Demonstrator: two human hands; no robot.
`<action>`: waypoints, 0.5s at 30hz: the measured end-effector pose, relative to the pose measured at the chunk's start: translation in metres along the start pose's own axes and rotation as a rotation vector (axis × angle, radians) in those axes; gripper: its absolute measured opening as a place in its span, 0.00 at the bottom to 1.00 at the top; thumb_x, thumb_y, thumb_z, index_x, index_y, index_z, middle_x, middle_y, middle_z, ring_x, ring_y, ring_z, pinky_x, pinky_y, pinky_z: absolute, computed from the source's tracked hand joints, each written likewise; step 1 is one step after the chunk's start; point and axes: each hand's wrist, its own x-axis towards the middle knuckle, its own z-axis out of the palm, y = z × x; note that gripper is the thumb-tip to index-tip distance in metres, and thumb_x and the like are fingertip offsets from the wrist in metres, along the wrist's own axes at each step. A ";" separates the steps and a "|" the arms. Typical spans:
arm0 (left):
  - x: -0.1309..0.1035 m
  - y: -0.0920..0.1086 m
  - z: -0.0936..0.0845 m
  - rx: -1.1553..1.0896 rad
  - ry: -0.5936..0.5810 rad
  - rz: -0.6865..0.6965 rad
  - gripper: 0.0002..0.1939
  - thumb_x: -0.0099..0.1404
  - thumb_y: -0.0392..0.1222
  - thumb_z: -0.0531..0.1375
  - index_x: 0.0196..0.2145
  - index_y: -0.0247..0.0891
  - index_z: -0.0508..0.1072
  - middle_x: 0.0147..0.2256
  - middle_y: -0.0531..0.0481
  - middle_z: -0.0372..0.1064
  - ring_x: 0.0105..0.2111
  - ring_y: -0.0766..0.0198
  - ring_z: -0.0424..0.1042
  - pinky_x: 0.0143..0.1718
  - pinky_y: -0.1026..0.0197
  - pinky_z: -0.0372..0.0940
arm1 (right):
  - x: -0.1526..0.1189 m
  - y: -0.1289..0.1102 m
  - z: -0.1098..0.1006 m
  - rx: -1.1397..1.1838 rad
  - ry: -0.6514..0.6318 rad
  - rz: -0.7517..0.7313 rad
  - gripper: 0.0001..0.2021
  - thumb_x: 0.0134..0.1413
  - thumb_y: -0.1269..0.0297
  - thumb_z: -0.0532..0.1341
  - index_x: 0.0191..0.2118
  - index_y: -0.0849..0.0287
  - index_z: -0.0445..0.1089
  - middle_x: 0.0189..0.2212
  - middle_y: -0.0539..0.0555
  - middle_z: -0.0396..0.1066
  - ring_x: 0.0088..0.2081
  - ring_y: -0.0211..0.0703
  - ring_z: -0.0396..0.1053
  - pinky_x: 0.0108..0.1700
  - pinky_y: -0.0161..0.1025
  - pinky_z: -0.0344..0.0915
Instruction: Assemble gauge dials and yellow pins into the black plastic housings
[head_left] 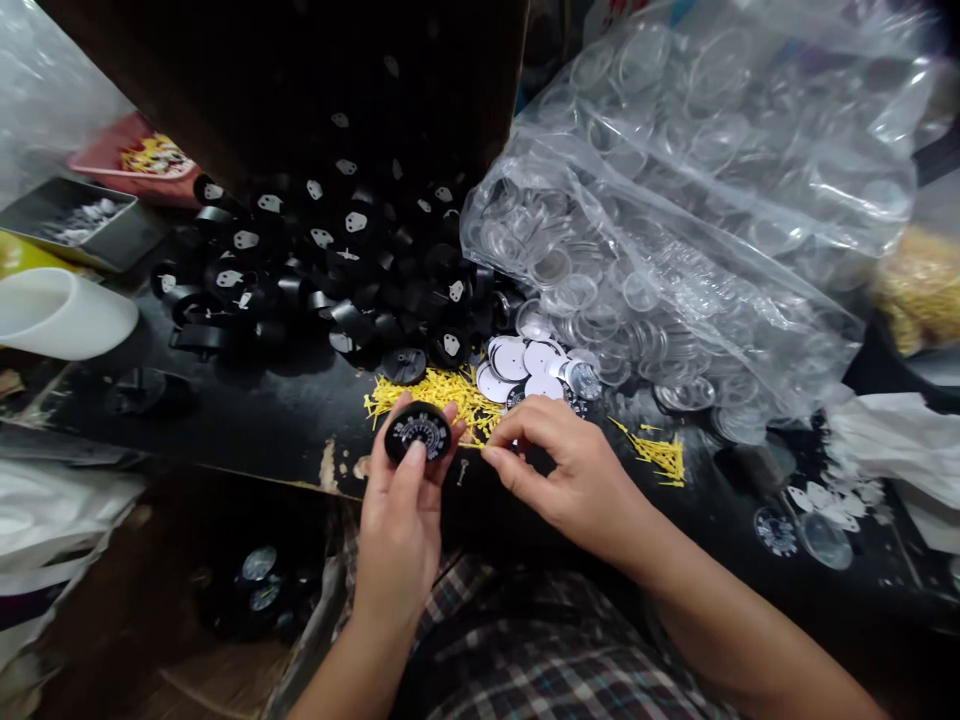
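Observation:
My left hand (397,520) is closed around a black round gauge (415,432), its dial with white markings facing up and the thumb resting on the face. Just right of it, my right hand (566,462) pinches a thin yellow pointer (472,445) between thumb and forefinger. The pointer's tip is close to the gauge; whether they touch I cannot tell. Behind both hands lies a heap of yellow pointers (442,392), beside a stack of white dial discs (517,362). A small metal piece (463,471) lies on the black bench between the hands.
Many black housings (352,320) are piled at the back left. A plastic bag of clear round covers (675,230) spills across the back right. Several yellow pointers (660,457) lie right of my hand. A white cup (67,312) and trays (97,225) stand at left.

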 end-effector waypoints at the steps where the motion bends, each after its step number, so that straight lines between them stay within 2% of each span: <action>1: 0.001 -0.002 0.000 0.044 0.011 -0.012 0.20 0.65 0.42 0.59 0.55 0.48 0.66 0.49 0.50 0.72 0.54 0.58 0.67 0.57 0.56 0.58 | 0.000 -0.001 0.000 0.020 -0.008 -0.014 0.04 0.60 0.67 0.58 0.34 0.58 0.67 0.32 0.51 0.69 0.37 0.40 0.65 0.41 0.39 0.56; 4: 0.001 -0.011 -0.001 0.181 -0.032 -0.057 0.18 0.64 0.43 0.60 0.52 0.47 0.69 0.51 0.51 0.70 0.55 0.58 0.65 0.58 0.58 0.57 | 0.000 -0.002 0.002 -0.026 -0.027 0.004 0.04 0.61 0.67 0.57 0.35 0.58 0.68 0.34 0.51 0.69 0.39 0.41 0.64 0.42 0.40 0.56; 7: -0.003 -0.013 0.001 0.229 -0.084 -0.041 0.17 0.64 0.43 0.60 0.51 0.46 0.69 0.52 0.51 0.69 0.55 0.57 0.64 0.58 0.58 0.56 | 0.000 -0.001 0.002 -0.075 -0.038 0.043 0.04 0.60 0.67 0.58 0.34 0.58 0.67 0.33 0.51 0.67 0.38 0.41 0.63 0.40 0.40 0.55; 12: -0.008 -0.005 0.008 0.232 -0.075 -0.002 0.13 0.62 0.43 0.61 0.46 0.43 0.72 0.46 0.50 0.72 0.50 0.57 0.68 0.54 0.59 0.59 | -0.002 -0.003 0.000 -0.015 -0.055 0.045 0.05 0.60 0.69 0.57 0.32 0.59 0.65 0.31 0.50 0.65 0.36 0.39 0.63 0.39 0.38 0.56; 15: -0.010 0.001 0.010 0.334 -0.070 0.058 0.11 0.62 0.43 0.61 0.44 0.42 0.72 0.42 0.51 0.72 0.46 0.58 0.70 0.51 0.60 0.61 | -0.004 -0.006 0.000 -0.003 -0.058 0.050 0.05 0.60 0.70 0.57 0.31 0.59 0.64 0.29 0.49 0.64 0.35 0.39 0.62 0.38 0.38 0.55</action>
